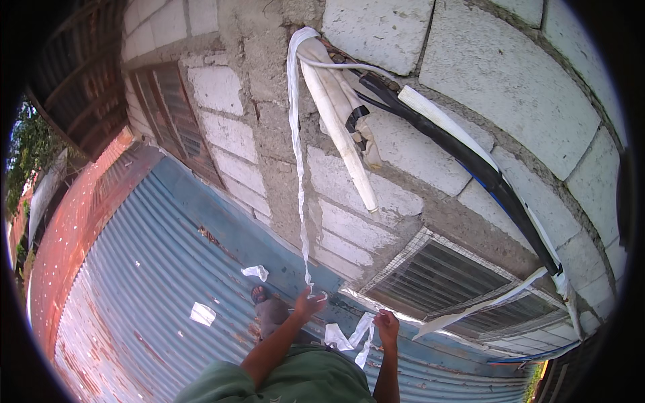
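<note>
A long, thin white strip [299, 168], partly twisted, hangs from a bundle on the block wall. Its lower end reaches my left hand [308, 306], whose fingers close on it. My right hand [386, 327], lower and to the right, is closed on a shorter white strip [363, 329] that dangles in folds. Above, a flattened pale sleeve [342, 134] and a cream-coloured piece with black tape [363, 134] hang from the same bundle. A thick black cable [430, 127] runs from there down to the right, with white wrapping along part of it.
I stand on a blue corrugated metal roof [161, 228], rusty in places. White scraps [202, 314] lie on it near my foot [259, 294]. Screened louvred windows [443, 275] are low in the wall [497, 80]; another window [171, 114] is at left. A loose white strip [477, 305] crosses the screens.
</note>
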`<act>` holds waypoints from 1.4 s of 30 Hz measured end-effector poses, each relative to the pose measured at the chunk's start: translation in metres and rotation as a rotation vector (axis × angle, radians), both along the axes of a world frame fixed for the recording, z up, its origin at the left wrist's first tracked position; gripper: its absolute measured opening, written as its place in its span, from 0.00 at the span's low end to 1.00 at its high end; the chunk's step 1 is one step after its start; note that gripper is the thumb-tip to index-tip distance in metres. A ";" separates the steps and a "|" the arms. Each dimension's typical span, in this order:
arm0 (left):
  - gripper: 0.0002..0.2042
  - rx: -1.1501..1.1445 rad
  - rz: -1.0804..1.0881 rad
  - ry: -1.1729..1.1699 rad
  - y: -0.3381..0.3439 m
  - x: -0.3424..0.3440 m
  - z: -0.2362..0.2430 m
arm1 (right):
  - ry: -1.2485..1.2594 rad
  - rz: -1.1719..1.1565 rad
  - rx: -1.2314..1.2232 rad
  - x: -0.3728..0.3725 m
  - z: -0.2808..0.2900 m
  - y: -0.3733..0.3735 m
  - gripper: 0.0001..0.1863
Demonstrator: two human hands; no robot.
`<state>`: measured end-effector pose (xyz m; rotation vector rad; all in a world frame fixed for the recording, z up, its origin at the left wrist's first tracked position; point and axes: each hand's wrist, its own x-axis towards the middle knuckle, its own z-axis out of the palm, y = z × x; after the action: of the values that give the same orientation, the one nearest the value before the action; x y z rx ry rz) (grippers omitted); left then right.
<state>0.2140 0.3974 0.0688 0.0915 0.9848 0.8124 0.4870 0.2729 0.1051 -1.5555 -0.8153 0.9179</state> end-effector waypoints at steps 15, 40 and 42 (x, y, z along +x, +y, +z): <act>0.30 0.017 0.010 -0.030 0.001 -0.001 -0.004 | 0.023 -0.007 0.001 0.000 -0.006 -0.001 0.12; 0.27 0.040 0.029 0.001 0.007 0.004 -0.002 | 0.015 0.056 0.017 -0.006 0.013 0.005 0.09; 0.21 0.198 0.018 0.100 0.007 0.015 0.023 | 0.009 0.043 -0.008 -0.007 0.013 0.005 0.09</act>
<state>0.2286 0.4046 0.0917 0.2968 0.9978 0.9278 0.4798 0.2776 0.1182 -1.5445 -0.8423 0.9601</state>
